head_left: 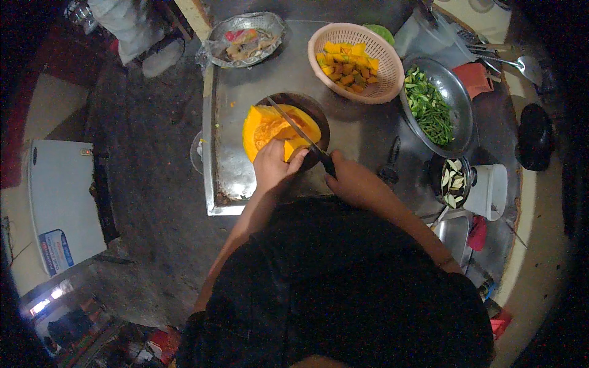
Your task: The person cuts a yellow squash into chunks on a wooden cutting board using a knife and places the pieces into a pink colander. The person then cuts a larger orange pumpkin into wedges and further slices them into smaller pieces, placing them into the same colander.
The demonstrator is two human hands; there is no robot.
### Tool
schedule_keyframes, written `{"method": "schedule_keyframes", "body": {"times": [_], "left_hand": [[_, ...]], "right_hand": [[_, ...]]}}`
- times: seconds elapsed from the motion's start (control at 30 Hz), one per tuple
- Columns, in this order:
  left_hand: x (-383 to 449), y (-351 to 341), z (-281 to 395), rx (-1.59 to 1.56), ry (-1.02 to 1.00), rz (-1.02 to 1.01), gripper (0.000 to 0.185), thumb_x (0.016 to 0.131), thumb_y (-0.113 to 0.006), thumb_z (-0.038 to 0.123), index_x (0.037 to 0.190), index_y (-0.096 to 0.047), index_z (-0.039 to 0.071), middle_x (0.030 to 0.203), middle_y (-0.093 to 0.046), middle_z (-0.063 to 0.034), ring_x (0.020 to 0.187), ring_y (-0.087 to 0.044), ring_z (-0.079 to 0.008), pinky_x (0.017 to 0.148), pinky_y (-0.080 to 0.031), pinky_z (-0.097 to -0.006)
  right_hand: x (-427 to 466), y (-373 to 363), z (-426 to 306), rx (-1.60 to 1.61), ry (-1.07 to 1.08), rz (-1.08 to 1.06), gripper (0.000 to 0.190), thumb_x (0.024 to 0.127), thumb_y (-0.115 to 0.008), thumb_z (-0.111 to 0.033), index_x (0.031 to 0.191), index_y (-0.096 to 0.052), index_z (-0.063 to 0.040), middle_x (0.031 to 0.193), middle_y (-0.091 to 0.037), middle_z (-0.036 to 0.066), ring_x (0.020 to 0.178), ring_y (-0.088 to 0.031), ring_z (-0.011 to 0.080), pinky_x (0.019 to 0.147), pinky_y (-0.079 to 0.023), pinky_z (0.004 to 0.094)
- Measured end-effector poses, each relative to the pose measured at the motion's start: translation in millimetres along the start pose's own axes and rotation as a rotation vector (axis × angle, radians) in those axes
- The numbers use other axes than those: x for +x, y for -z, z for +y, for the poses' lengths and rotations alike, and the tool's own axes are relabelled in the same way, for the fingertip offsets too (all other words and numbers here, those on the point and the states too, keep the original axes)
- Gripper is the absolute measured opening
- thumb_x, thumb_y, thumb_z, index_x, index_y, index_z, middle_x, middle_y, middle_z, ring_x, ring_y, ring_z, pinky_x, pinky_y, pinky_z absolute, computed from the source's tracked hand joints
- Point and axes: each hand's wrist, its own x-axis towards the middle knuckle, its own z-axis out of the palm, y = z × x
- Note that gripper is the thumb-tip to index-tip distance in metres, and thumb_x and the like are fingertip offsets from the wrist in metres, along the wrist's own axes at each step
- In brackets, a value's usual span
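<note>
My left hand (272, 164) holds a large cut piece of orange squash (252, 131) from its near side, thumb and fingers on the flesh. The squash rests on a round dark cutting board (324, 120). In my right hand (346, 177) is the black handle of a kitchen knife (294, 126), its long blade lying slantwise over the squash. Whether the edge has entered the flesh cannot be told. Beyond the board stands a pink plastic colander (391, 76) with squash chunks (352, 66) in it.
A metal bowl (460, 108) of cut green vegetables stands right of the colander. Nearer are a pot with pale slices (453, 181), a white container (490, 191), a sink (453, 234) and a dark peeler-like utensil (391, 163). A plastic-lined basket (248, 43) sits at the far left.
</note>
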Motion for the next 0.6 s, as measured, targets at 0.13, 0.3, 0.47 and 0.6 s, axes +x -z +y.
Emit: {"method": "schedule_keyframes", "body": {"times": [0.13,0.3,0.47,0.6], "left_hand": [[0,-2,-4,-0.002,0.027,-0.026,0.045,0.072,-0.070,0.042,0.084,-0.055,0.001,0.080,-0.059,-0.0169,0.078,-0.058,-0.0354,0.069,-0.046,-0.0427],[3,3,2,-0.021,0.073,-0.043,0.046,0.072,-0.069,0.043,0.086,-0.056,0.001,0.081,-0.059,-0.0168,0.081,-0.058,-0.0352,0.071,-0.046,-0.0425],[5,3,2,-0.069,0.070,-0.009,0.045,0.073,-0.069,0.041,0.087,-0.056,0.001,0.084,-0.060,-0.0175,0.083,-0.058,-0.0354,0.073,-0.046,-0.0423],[5,0,-3,-0.044,0.084,-0.040,0.045,0.074,-0.068,0.041,0.090,-0.056,0.001,0.085,-0.060,-0.0185,0.084,-0.058,-0.0355,0.074,-0.046,-0.0423]], "right_hand": [[3,4,-2,-0.023,-0.014,-0.029,0.034,0.086,-0.052,-0.020,0.107,-0.037,0.002,0.087,-0.059,0.029,0.083,-0.059,0.0441,0.075,-0.046,0.0502],[2,8,-10,-0.008,-0.056,-0.030,0.033,0.087,-0.051,-0.020,0.107,-0.037,0.003,0.087,-0.059,0.029,0.085,-0.059,0.0443,0.075,-0.046,0.0505],[6,18,-17,-0.019,-0.067,-0.064,0.033,0.087,-0.051,-0.019,0.107,-0.038,0.003,0.088,-0.059,0.029,0.085,-0.059,0.0442,0.076,-0.046,0.0507],[13,18,-17,-0.048,-0.054,-0.065,0.037,0.086,-0.052,-0.019,0.111,-0.037,0.004,0.089,-0.060,0.029,0.085,-0.060,0.0438,0.076,-0.047,0.0494]]}}
